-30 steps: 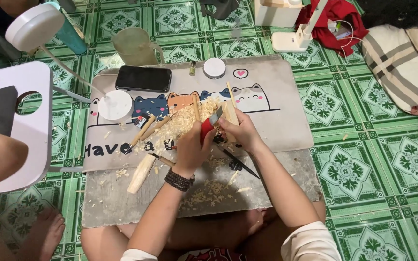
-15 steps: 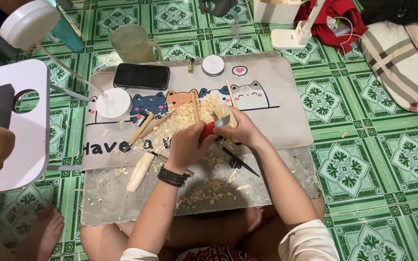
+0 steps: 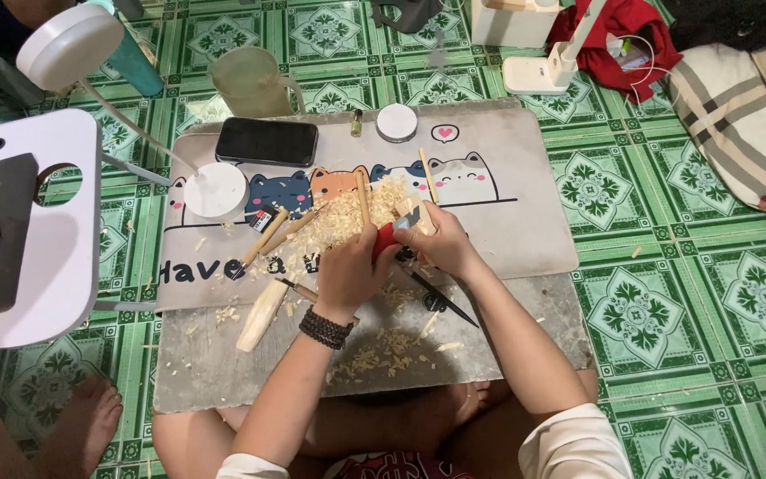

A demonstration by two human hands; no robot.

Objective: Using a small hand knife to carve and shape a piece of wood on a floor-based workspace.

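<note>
My left hand, with a dark bead bracelet at the wrist, is closed around a red-handled carving knife. My right hand grips a small pale wood piece right against the knife. Both hands meet over a grey mat with cartoon cats, beside a pile of wood shavings. The knife's blade is hidden between the hands.
On the mat lie a black phone, a white round lid, a lamp base, wooden sticks, a carved wood blank and a dark thin tool. A white lap table and another person's foot are at left.
Both hands stay pressed together on the knife and wood, shifting only slightly over the shavings. The view has drifted a little.
</note>
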